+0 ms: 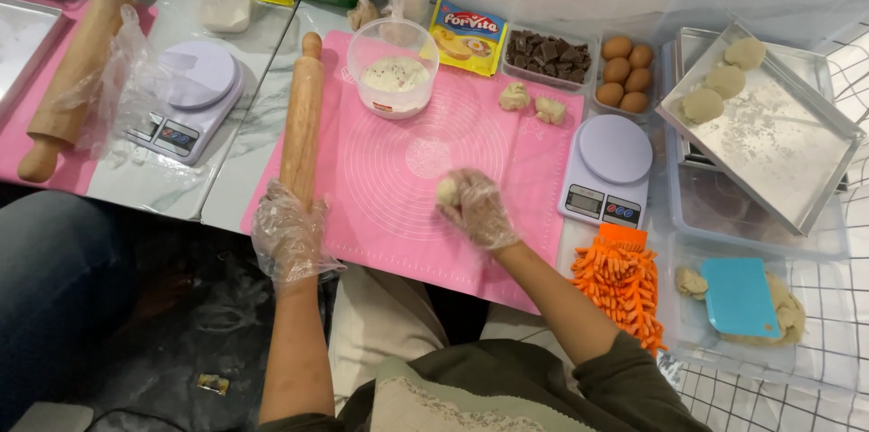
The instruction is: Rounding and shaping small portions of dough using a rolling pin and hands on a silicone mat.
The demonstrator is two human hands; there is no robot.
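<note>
My right hand (478,208), in a clear plastic glove, presses a small ball of pale dough (447,191) onto the pink silicone mat (398,160). My left hand (288,237), also gloved, rests at the mat's near left corner, touching the near end of a wooden rolling pin (302,115) that lies along the mat's left edge. Two more dough lumps (532,102) sit at the mat's far right. A clear tub of white flour (393,77) stands at the mat's far edge.
A digital scale (608,169) stands right of the mat, with an orange mop-like cloth (623,283) below it. A metal tray (769,129) holds three dough balls. Eggs (626,74), chocolate chunks (547,53), a blue scraper (740,296), a second scale (192,97) and another rolling pin (77,70) lie around.
</note>
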